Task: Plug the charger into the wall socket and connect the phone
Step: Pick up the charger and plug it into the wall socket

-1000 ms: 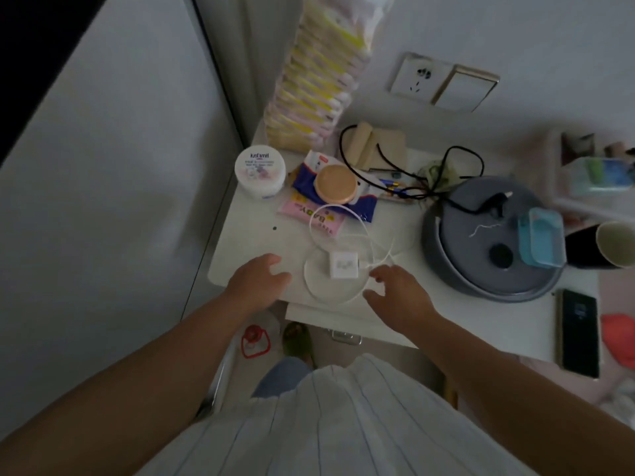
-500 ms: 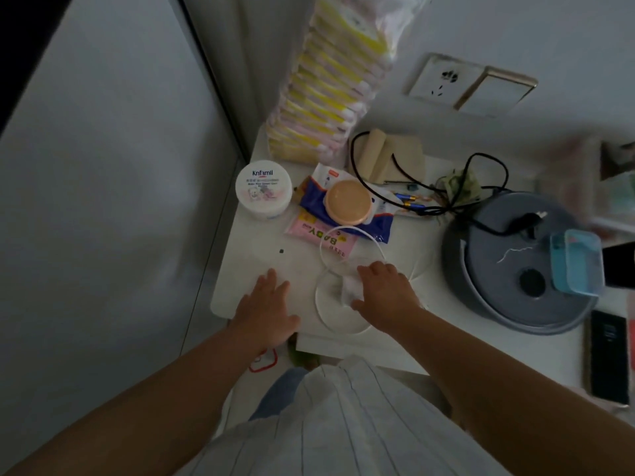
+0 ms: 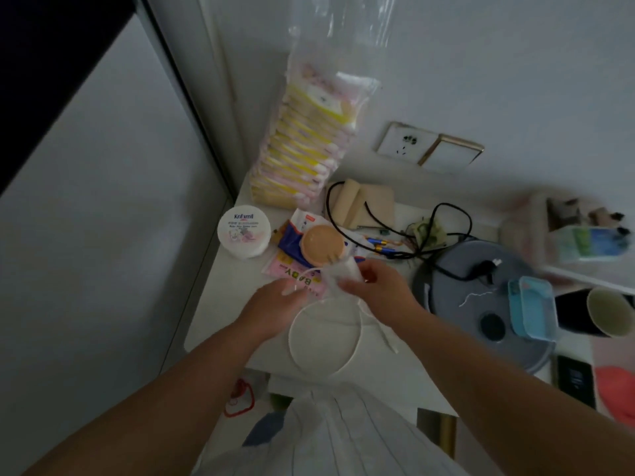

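Observation:
My right hand (image 3: 379,290) grips the white charger block (image 3: 343,274), lifted above the white table (image 3: 220,324). Its white cable (image 3: 323,338) hangs down in a loop onto the table top. My left hand (image 3: 275,304) is beside the charger, fingers at the cable near the block; motion blur hides whether they pinch it. The wall socket (image 3: 405,143) is on the wall behind the table, with nothing plugged in. The dark phone (image 3: 575,381) lies flat at the table's right front edge.
A tall bag of tissue packs (image 3: 305,146) stands left of the socket. A white jar (image 3: 244,231), an orange lid (image 3: 322,244), black cords (image 3: 446,235), a grey round appliance (image 3: 481,304) with a blue box (image 3: 531,307), and a cup (image 3: 608,312) crowd the table.
My right hand closed on the charger block and lifted it off the table toward the wall. My left hand came up beside it. The cable loop now trails below.

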Demonstrator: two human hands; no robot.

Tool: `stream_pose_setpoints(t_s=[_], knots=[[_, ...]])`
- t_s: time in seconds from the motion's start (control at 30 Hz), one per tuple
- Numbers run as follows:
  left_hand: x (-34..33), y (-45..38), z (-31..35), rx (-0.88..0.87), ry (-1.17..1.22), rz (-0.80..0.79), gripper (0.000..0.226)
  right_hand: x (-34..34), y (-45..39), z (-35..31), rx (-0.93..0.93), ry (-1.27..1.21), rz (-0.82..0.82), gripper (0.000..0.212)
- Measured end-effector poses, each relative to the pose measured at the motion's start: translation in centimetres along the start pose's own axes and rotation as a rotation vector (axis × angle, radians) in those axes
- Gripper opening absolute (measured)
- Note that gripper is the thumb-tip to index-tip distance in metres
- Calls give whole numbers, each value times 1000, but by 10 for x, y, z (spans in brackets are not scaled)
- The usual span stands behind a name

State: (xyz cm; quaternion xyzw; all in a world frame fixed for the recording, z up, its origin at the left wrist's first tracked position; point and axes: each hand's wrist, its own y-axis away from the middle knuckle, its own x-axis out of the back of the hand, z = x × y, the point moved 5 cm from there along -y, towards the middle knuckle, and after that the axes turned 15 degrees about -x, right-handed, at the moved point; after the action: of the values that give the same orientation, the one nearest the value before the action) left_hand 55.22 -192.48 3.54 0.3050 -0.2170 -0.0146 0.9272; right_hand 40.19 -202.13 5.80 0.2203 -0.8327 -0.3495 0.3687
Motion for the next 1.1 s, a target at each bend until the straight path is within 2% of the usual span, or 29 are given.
stream_pose_setpoints(t_s=[0.1, 0.17, 0.2, 0.4, 0.6, 0.67, 0.87, 1.1], knots=[[1, -25, 57, -93, 253, 98, 27, 28, -8, -18, 15, -196, -37, 16], [2, -42, 83, -62, 431, 164, 22, 45, -15, -28, 2, -312, -91, 3], [1, -50, 94, -52, 491, 188, 21, 53, -20, -31, -16, -373, -119, 4], [-6, -109, 138, -124, 578, 233, 26, 99, -66, -47, -36, -555, -164, 17], [-10, -154, 179, -176, 584, 290, 45, 131, -111, -67, -57, -664, -160, 19], [-12, -165, 184, -188, 600, 325, 43, 135, -120, -71, -58, -694, -157, 17], [-18, -183, 175, -154, 673, 374, 44, 135, -134, -70, -70, -702, -155, 33], [-12, -187, 179, -171, 674, 426, 41, 136, -138, -75, -99, -707, -134, 36]])
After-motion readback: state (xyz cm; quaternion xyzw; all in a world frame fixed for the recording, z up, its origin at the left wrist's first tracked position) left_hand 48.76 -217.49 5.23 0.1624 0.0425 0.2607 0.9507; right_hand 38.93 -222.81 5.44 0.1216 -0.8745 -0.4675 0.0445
